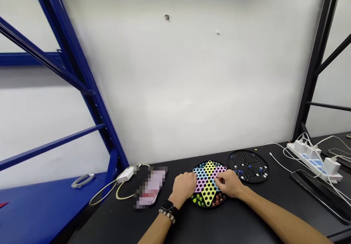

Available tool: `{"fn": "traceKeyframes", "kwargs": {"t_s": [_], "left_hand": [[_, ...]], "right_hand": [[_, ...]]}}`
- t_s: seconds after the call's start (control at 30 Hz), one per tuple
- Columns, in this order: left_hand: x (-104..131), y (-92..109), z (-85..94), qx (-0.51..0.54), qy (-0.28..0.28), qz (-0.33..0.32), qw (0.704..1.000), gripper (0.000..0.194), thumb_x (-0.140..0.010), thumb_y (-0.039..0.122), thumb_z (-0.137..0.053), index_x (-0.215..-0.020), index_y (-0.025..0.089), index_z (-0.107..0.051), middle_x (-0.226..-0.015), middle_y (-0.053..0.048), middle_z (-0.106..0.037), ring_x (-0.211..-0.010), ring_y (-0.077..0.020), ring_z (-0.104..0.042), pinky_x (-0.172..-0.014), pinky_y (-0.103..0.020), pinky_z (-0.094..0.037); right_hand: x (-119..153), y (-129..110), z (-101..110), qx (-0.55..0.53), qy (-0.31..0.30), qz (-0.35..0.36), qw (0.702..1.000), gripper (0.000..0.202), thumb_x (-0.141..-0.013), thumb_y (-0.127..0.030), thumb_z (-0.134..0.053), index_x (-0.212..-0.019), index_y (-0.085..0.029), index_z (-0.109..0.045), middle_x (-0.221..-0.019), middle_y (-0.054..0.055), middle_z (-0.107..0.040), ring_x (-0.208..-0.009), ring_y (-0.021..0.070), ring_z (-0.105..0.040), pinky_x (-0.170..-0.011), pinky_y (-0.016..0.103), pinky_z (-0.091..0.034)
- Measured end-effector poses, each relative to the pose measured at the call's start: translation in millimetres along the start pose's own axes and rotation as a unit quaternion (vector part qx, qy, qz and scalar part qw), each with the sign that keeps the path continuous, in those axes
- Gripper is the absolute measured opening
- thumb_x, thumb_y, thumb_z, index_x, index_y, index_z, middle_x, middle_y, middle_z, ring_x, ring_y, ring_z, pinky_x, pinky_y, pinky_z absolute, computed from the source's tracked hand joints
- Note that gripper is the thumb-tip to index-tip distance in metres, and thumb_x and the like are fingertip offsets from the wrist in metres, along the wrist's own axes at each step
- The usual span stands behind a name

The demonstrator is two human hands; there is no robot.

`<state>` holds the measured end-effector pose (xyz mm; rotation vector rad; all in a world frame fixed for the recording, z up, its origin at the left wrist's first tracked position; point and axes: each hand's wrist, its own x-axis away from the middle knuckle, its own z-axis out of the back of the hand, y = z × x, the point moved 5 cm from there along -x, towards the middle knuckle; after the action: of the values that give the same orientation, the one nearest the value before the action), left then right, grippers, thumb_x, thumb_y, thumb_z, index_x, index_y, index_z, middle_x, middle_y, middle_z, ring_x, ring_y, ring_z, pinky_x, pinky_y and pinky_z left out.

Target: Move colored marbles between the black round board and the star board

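Note:
A round Chinese checkers board [208, 193] lies on the black table, its star of yellow, pink and blue points full of black holes. Coloured pegs or marbles, green, red and teal, fill the pockets around the star. My left hand [184, 186] is curled closed at the board's left edge, with a dark watch and a bead bracelet on the wrist. Over the right side of the star, my right hand [229, 184] is bent with thumb and forefinger close together. Whatever either hand's fingertips hold, if anything, is hidden.
Behind my right hand lies a round black board [248, 167] with blue and white pieces. A white power strip [315, 161] with cables and a dark phone [322, 194] are at the right. On the left are a blurred pinkish phone [152, 187] and a white adapter [125, 175].

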<state>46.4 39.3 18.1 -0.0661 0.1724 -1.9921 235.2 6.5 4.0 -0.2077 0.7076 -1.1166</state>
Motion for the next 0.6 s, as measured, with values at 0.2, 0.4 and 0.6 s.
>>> {"fn": "traceKeyframes", "kwargs": {"t_s": [0.2, 0.4, 0.6], "left_hand": [[1, -5, 0.8, 0.009, 0.017, 0.006, 1.0, 0.036, -0.096, 0.015, -0.038, -0.108, 0.017, -0.073, -0.099, -0.016, -0.072, -0.094, -0.0307, -0.068, -0.077, -0.038, -0.049], [-1, -19, 16.0, 0.041, 0.052, 0.089, 0.994, 0.045, -0.103, 0.031, -0.033, -0.094, 0.016, -0.074, -0.091, -0.015, -0.074, -0.088, -0.0289, -0.07, -0.071, -0.033, -0.047], [4, -6, 48.0, 0.103, 0.141, 0.109, 0.979, 0.052, -0.107, 0.038, -0.018, -0.087, 0.022, -0.064, -0.081, -0.005, -0.071, -0.078, -0.0191, -0.067, -0.063, -0.026, -0.039]], "right_hand": [[0, 1, -1, -0.029, 0.01, 0.007, 0.999, 0.037, -0.088, -0.031, -0.047, -0.054, -0.02, -0.038, -0.05, -0.003, -0.044, -0.049, 0.0093, -0.035, -0.055, 0.024, -0.024], [-6, 12, 10, -0.124, 0.054, -0.038, 0.99, 0.044, -0.087, -0.039, -0.051, -0.051, -0.02, -0.033, -0.05, -0.004, -0.037, -0.05, 0.0093, -0.032, -0.053, 0.025, -0.024], [-16, 6, -4, -0.56, 0.027, -0.255, 0.788, 0.046, -0.086, -0.065, -0.047, -0.07, -0.022, -0.047, -0.051, -0.008, -0.034, -0.039, 0.0069, -0.026, -0.04, 0.02, -0.016]]}}
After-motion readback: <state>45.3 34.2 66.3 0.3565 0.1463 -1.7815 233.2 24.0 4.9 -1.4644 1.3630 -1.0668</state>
